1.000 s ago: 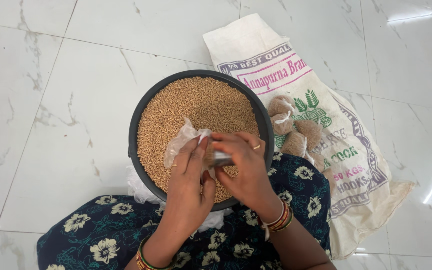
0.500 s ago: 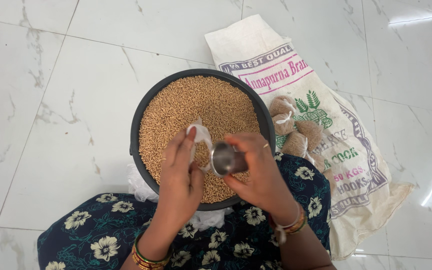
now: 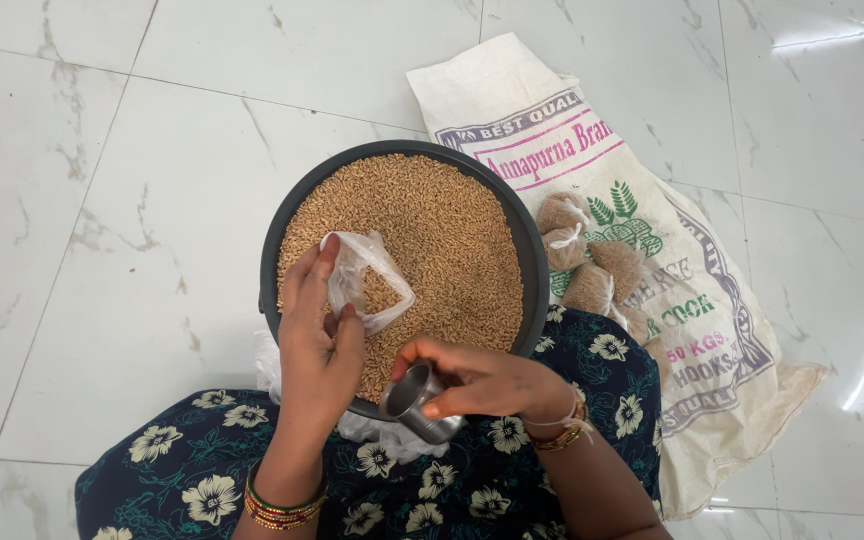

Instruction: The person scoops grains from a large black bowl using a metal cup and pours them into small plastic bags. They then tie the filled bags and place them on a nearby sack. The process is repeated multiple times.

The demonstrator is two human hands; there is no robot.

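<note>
Fig.: clear plastic bag [image 3: 367, 282] held over the grain, its mouth facing down-right twd my other hand; it sits above the left-centre of the round dark basin [image 3: 530, 240], which is filled w/ brown wheat grain [image 3: 432, 230]. My left hand [image 3: 317, 340] has thumb and fingers [image 3: 327, 258] pinched together on the bag's left edge, keeping it lifted and partly spread; part of the film hangs crumpled, so how wide the mouth gapes I cannot tell. Small steel cup [image 3: 414, 400] lies just below and right of the bag, at the basin's near rim, tipped on its side w/ the open end pointing left-down; whether any grain is in it is not visible. My right hand [image 3: 487, 380] has fingers wrapped shut round the cup's body, and is the nearer hand to the cup, the left to the bag; cup and bag are near but apart. Beyond the basin, to the right: a printed white sack [image 3: 652, 200] flat on the marble floor [image 3: 102, 150], w/ several small tied bags of grain [image 3: 582, 260] on it. Near edge: dark floral cloth [image 3: 182, 470] over my lap.
</note>
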